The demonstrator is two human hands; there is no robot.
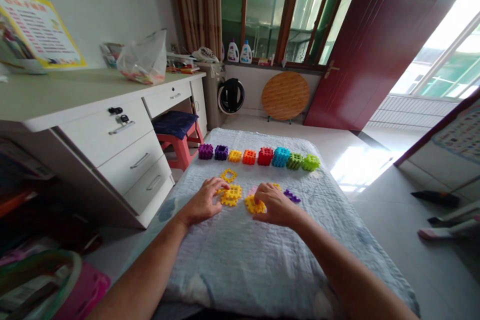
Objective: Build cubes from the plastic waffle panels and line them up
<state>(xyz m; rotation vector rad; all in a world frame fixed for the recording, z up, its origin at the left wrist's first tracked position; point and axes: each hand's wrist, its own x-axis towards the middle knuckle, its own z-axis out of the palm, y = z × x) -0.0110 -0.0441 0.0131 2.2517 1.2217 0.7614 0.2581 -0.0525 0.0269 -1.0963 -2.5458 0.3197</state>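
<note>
My left hand [207, 200] rests on the cloth, thumb and fingers apart, beside a small pile of yellow notched pieces [231, 195]. My right hand [273, 204] has its fingers bent over another yellow piece [255, 205], gripping it at its right side. Above my left hand lies a single yellow square frame [228, 175]. A pink piece [252, 190] and a purple piece [292, 196] lie near my right hand, with a bit of yellow behind the fingers. Farther back, a row of coloured stacks runs from a purple one [206, 151] to a lime green one [311, 162].
A pale blue cloth [240, 270] covers the surface under my hands. On the left stands a white desk [108, 145] with a plastic bag [144, 60] on top, and a red stool [180, 135] beside it. A round wooden board [285, 96] leans at the back wall.
</note>
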